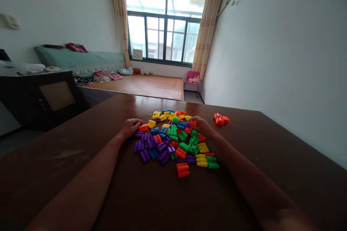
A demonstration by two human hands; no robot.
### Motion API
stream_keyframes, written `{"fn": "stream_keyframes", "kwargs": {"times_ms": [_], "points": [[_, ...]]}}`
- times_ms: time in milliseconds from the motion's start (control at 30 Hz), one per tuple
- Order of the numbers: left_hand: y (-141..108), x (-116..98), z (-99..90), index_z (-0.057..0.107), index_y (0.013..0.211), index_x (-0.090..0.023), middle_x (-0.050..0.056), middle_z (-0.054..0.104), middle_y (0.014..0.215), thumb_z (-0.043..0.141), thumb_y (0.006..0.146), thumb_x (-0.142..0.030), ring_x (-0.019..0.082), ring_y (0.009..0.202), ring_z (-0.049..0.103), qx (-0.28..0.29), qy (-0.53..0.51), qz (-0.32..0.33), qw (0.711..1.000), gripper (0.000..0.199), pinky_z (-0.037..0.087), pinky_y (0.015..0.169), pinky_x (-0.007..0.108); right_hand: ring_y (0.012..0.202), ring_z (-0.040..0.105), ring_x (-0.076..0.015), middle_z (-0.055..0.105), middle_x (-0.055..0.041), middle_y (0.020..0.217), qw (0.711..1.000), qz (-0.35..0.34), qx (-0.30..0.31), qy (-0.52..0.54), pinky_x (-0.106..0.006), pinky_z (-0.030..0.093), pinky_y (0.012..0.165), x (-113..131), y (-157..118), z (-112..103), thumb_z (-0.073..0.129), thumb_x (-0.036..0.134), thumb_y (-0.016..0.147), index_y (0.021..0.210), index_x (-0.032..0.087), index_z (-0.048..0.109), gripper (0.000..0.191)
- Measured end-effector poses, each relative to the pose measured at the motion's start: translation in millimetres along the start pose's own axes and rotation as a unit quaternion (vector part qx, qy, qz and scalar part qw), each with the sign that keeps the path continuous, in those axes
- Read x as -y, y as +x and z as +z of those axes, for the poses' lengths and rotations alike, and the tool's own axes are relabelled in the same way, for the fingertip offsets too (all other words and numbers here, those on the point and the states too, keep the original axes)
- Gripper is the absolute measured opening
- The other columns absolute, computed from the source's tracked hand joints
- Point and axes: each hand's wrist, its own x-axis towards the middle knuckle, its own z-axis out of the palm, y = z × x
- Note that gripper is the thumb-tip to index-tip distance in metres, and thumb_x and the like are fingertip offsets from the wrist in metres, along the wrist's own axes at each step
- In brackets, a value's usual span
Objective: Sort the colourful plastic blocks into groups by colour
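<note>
A loose pile of colourful plastic building blocks [172, 131], each shaped like joined short tubes, lies on the brown table between my hands. My left hand [131, 127] rests at the pile's left edge, its fingers slightly bent and apart. Just beyond its fingertips is an orange block [142, 128], with purple blocks [146, 140] nearer to me. On the far right side of the pile, my right hand [201, 125] has its fingers closed on another orange block [193, 123]. Green blocks [193, 142] lie below that hand.
Apart from the pile, a cluster of orange blocks [221, 118] sits on the table [260, 140] to the right. One orange block [182, 170] lies nearest me. Past the table stand a bed [151, 85], a dark cabinet [35, 94] and a pink chair [192, 78].
</note>
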Motion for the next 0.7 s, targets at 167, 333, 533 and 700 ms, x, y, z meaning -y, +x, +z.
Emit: {"fn": "stream_keyframes", "kwargs": {"times_ms": [167, 333, 533, 700], "points": [[1, 3, 0.9, 0.075, 0.094, -0.02, 0.006, 0.074, 0.102, 0.045, 0.078, -0.043, 0.023, 0.096, 0.067, 0.002, 0.008, 0.001, 1.0, 0.041, 0.049, 0.086, 0.031, 0.075, 0.057, -0.017, 0.063, -0.0016, 0.082, 1.0, 0.005, 0.008, -0.028, -0.03, 0.046, 0.072, 5, -5, 6, 0.059, 0.038, 0.078, 0.083, 0.02, 0.058, 0.019], [4, 14, 6.1, 0.074, 0.097, -0.022, 0.005, 0.074, 0.104, 0.047, 0.078, -0.044, 0.023, 0.098, 0.066, 0.007, 0.007, -0.005, 1.0, 0.04, 0.049, 0.086, 0.029, 0.067, 0.057, -0.0164, 0.063, -0.002, 0.078, 0.987, 0.113, -0.071, -0.095, -0.029, 0.044, 0.065, -24, -10, -40, 0.056, 0.047, 0.08, 0.086, 0.02, 0.054, 0.028], [6, 15, 5.4, 0.075, 0.096, -0.022, 0.006, 0.074, 0.104, 0.047, 0.077, -0.046, 0.024, 0.097, 0.066, 0.001, 0.007, 0.003, 1.0, 0.042, 0.049, 0.085, 0.031, 0.067, 0.06, -0.0193, 0.063, -0.0041, 0.074, 0.894, 0.36, -0.154, -0.219, -0.031, 0.047, 0.063, -105, -55, -116, 0.071, 0.037, 0.065, 0.085, 0.02, 0.053, 0.032], [4, 8, 1.5, 0.075, 0.093, -0.023, 0.005, 0.074, 0.102, 0.048, 0.075, -0.047, 0.024, 0.096, 0.066, 0.005, 0.004, -0.008, 1.0, 0.04, 0.049, 0.086, 0.03, 0.075, 0.065, -0.0204, 0.066, -0.0067, 0.086, 0.897, 0.397, -0.159, -0.113, -0.032, 0.052, 0.066, -147, -82, -128, 0.083, 0.032, 0.047, 0.092, 0.019, 0.057, 0.054]]}}
